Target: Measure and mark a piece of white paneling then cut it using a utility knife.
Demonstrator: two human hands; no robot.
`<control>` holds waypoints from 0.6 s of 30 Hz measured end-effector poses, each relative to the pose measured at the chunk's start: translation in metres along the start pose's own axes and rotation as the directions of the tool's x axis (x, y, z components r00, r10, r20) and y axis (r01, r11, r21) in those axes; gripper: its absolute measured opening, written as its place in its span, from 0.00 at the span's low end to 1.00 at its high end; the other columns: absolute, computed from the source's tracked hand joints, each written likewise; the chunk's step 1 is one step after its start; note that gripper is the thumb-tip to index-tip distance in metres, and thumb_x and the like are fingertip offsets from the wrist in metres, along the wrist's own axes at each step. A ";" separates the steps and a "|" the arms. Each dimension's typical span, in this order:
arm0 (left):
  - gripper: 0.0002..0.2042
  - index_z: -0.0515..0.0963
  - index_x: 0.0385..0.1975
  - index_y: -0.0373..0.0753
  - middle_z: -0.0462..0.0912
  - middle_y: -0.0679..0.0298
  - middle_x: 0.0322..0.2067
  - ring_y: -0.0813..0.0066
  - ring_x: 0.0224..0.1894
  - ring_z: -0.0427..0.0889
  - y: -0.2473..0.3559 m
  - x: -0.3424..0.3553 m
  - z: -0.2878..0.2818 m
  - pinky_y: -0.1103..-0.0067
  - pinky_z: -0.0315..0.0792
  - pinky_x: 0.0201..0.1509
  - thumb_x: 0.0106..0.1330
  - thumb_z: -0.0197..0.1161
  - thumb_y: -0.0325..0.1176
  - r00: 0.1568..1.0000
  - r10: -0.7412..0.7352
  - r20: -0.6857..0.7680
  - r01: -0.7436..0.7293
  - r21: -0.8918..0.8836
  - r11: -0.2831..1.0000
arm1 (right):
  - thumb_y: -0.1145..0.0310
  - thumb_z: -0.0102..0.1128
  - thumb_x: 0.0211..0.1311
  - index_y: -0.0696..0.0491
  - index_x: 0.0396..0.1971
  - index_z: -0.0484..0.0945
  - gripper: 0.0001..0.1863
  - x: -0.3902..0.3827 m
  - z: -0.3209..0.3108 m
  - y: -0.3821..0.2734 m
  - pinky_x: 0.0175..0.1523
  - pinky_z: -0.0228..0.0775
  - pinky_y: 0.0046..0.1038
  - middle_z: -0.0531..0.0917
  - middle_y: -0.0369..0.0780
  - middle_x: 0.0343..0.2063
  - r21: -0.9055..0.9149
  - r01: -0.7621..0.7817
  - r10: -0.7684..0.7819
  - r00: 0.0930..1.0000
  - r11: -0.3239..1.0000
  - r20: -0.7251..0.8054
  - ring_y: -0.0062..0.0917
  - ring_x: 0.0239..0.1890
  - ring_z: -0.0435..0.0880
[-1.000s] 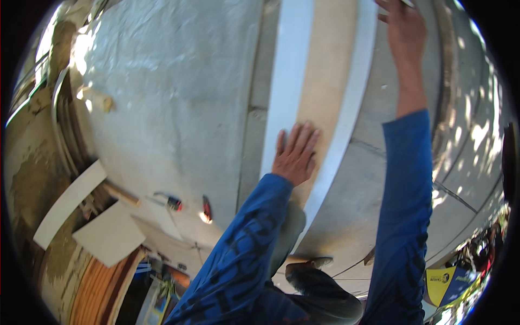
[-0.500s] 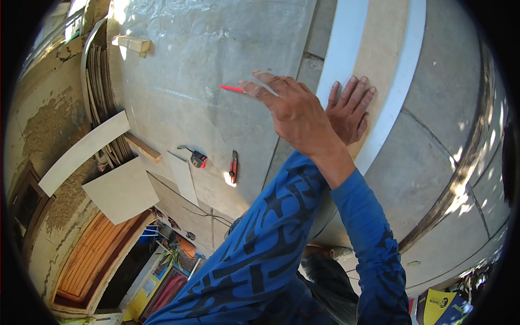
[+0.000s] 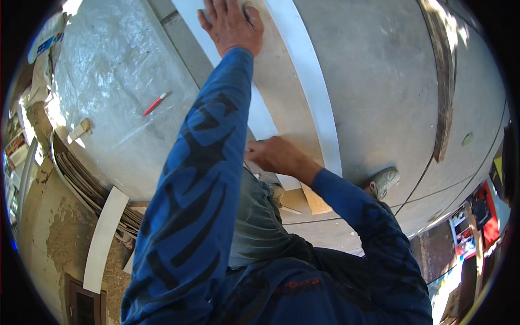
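My left hand (image 3: 234, 28) presses flat, fingers spread, on a tan board (image 3: 284, 81) with white strips along both its long sides. Closer to my body, my right hand (image 3: 277, 155) has its fingers curled at the left edge of the left white strip (image 3: 264, 116). Whatever those fingers grip is hidden. The right white strip (image 3: 311, 70) runs past the right hand's wrist. On the clear plastic sheet (image 3: 103, 49) to the left lies a red pen (image 3: 154, 104), apart from both hands.
A small wood block (image 3: 80, 130) sits on the plastic sheet's left side. Several thin strips (image 3: 81, 176) are stacked by the wall, with a curved white panel (image 3: 103, 241) nearby. A long timber (image 3: 445, 108) lies on the right. My shoe (image 3: 384, 183) is on the floor.
The red pen has left my right hand and lies on the plastic. My left hand has moved up along the board; my right has come down toward its near end. The view has shifted right.
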State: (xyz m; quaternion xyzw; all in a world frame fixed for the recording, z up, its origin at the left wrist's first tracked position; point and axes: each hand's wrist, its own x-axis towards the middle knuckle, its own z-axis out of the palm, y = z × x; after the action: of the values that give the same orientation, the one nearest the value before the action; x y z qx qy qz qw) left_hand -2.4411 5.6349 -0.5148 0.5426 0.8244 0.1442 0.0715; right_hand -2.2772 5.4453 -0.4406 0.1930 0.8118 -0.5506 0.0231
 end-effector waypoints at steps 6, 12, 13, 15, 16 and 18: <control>0.28 0.55 0.73 0.48 0.51 0.60 0.74 0.60 0.77 0.44 -0.020 0.000 0.000 0.60 0.37 0.77 0.72 0.42 0.42 0.997 0.051 -0.062 -0.049 0.033 0.998 | 0.66 0.47 0.67 0.40 0.42 0.75 0.09 0.062 0.157 -0.066 0.29 0.73 0.36 0.77 0.40 0.28 0.239 0.152 -0.053 0.925 0.959 -0.376 0.33 0.27 0.83; 0.29 0.54 0.73 0.49 0.50 0.59 0.75 0.60 0.77 0.43 -0.019 -0.003 0.005 0.59 0.37 0.77 0.72 0.42 0.43 0.997 0.058 -0.046 -0.057 0.023 0.998 | 0.64 0.46 0.68 0.46 0.36 0.76 0.08 0.083 0.198 -0.073 0.30 0.70 0.36 0.77 0.38 0.23 0.261 0.090 -0.010 0.956 0.961 -0.292 0.31 0.24 0.81; 0.29 0.54 0.73 0.49 0.50 0.59 0.75 0.60 0.77 0.43 -0.031 0.001 -0.004 0.59 0.37 0.77 0.72 0.42 0.43 0.995 0.074 -0.059 -0.072 0.041 0.997 | 0.63 0.47 0.68 0.47 0.34 0.76 0.09 0.089 0.177 -0.085 0.30 0.70 0.38 0.76 0.39 0.21 -0.045 -0.051 0.045 0.992 0.998 -0.117 0.33 0.23 0.81; 0.29 0.61 0.70 0.46 0.55 0.56 0.72 0.57 0.75 0.49 -0.015 -0.004 -0.003 0.57 0.39 0.77 0.68 0.42 0.47 0.985 0.117 -0.123 -0.134 -0.135 0.982 | 0.63 0.47 0.68 0.49 0.33 0.76 0.10 0.076 0.173 -0.073 0.31 0.69 0.40 0.77 0.41 0.20 0.089 -0.169 0.176 0.982 0.982 -0.074 0.36 0.23 0.81; 0.30 0.61 0.70 0.46 0.55 0.58 0.72 0.58 0.75 0.50 -0.015 -0.002 0.000 0.57 0.40 0.76 0.69 0.39 0.48 0.983 0.113 -0.146 -0.129 -0.109 0.986 | 0.62 0.47 0.68 0.51 0.33 0.76 0.11 0.074 0.167 -0.069 0.31 0.69 0.42 0.77 0.43 0.19 0.239 -0.261 0.274 0.962 0.935 -0.020 0.40 0.22 0.80; 0.29 0.61 0.70 0.45 0.55 0.57 0.72 0.57 0.75 0.49 -0.017 -0.001 -0.001 0.57 0.38 0.77 0.69 0.40 0.47 0.985 0.109 -0.131 -0.125 -0.124 0.984 | 0.62 0.48 0.67 0.53 0.36 0.74 0.11 0.063 0.156 -0.061 0.33 0.69 0.44 0.78 0.45 0.22 0.392 -0.277 0.319 0.947 0.878 -0.046 0.42 0.24 0.80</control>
State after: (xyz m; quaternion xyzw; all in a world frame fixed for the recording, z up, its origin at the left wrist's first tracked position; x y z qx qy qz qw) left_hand -2.4558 5.6271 -0.5189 0.5744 0.7825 0.2357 0.0472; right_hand -2.3840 5.3027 -0.4635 0.3464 0.6502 -0.6757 0.0253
